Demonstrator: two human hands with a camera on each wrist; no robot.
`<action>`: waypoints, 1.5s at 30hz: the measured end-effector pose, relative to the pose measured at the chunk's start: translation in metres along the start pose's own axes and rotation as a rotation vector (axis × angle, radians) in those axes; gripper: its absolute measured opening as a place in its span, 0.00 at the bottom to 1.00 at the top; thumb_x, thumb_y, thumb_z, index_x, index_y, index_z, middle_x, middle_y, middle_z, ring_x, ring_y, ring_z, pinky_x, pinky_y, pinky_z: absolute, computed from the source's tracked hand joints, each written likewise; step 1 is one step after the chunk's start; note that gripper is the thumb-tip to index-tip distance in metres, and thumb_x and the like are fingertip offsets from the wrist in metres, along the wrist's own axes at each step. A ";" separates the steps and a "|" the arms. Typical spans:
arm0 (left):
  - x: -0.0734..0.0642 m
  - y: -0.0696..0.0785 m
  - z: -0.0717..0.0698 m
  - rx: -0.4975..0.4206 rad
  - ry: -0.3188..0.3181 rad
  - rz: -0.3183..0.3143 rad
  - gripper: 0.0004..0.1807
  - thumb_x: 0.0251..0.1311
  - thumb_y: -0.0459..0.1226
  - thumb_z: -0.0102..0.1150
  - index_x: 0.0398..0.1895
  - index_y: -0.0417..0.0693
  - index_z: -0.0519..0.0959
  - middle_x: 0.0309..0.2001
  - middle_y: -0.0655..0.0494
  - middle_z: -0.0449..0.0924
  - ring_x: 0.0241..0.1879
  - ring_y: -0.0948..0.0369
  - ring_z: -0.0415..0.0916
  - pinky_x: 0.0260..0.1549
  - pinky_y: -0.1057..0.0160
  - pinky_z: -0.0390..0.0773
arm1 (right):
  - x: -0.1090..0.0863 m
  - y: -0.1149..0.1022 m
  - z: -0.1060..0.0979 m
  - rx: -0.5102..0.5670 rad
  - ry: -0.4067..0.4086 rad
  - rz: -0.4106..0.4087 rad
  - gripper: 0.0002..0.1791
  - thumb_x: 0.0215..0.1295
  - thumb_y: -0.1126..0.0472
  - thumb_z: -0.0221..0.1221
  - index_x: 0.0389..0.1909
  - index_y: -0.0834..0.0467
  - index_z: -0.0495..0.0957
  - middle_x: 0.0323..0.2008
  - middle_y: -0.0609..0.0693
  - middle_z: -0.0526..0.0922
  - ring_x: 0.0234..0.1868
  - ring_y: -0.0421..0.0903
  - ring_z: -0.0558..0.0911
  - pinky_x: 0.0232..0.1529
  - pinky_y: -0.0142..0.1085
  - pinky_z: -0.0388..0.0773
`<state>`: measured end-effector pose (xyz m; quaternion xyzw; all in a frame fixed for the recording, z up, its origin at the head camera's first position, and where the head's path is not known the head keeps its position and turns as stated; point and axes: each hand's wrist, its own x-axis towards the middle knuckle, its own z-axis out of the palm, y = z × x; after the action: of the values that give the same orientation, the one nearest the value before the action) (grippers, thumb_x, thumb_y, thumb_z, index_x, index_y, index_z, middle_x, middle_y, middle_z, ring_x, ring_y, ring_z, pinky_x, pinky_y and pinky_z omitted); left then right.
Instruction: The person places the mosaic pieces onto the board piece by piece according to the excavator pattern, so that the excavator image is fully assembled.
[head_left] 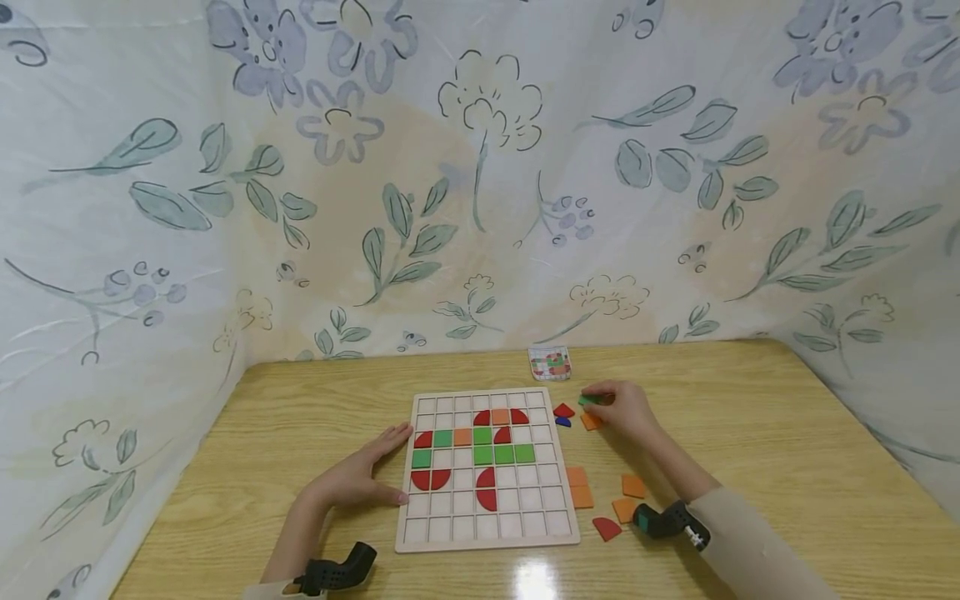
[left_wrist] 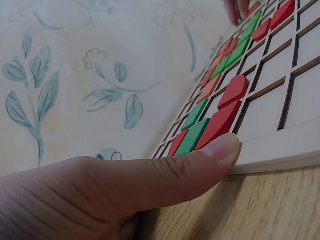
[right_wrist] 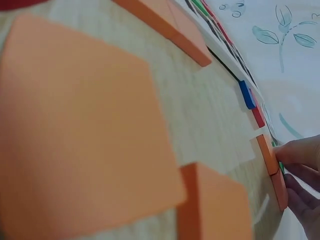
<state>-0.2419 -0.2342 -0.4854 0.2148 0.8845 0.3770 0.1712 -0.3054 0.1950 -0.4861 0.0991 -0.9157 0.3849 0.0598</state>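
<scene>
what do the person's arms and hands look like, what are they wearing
The left hand and right hand are both ungloved. A plain beige sleeve covers the right forearm's lower part, and a similar cuff shows on the left. Each wrist carries a bent black device: the left one looks plain, the right one has a green patch.
</scene>
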 end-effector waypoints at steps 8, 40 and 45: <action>0.001 0.002 0.001 -0.009 -0.002 -0.012 0.54 0.42 0.48 0.71 0.72 0.54 0.51 0.73 0.48 0.43 0.71 0.44 0.34 0.63 0.36 0.43 | 0.001 0.004 -0.002 0.004 -0.022 0.033 0.17 0.55 0.67 0.63 0.46 0.67 0.80 0.43 0.62 0.81 0.37 0.50 0.80 0.37 0.38 0.80; -0.002 0.001 0.001 -0.019 -0.001 0.025 0.54 0.42 0.47 0.71 0.72 0.49 0.51 0.73 0.47 0.43 0.71 0.43 0.34 0.63 0.36 0.42 | -0.013 -0.022 -0.023 0.052 -0.145 -0.145 0.16 0.54 0.64 0.65 0.43 0.67 0.81 0.41 0.62 0.83 0.42 0.56 0.82 0.41 0.41 0.80; -0.002 0.002 0.000 -0.020 0.003 0.036 0.54 0.42 0.47 0.71 0.72 0.47 0.51 0.73 0.45 0.43 0.71 0.42 0.34 0.63 0.36 0.42 | -0.015 -0.033 -0.011 0.029 -0.190 -0.242 0.13 0.53 0.65 0.65 0.40 0.63 0.83 0.40 0.56 0.84 0.42 0.53 0.81 0.43 0.42 0.80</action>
<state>-0.2397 -0.2339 -0.4836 0.2283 0.8770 0.3891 0.1654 -0.2827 0.1827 -0.4583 0.2458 -0.8929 0.3768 0.0174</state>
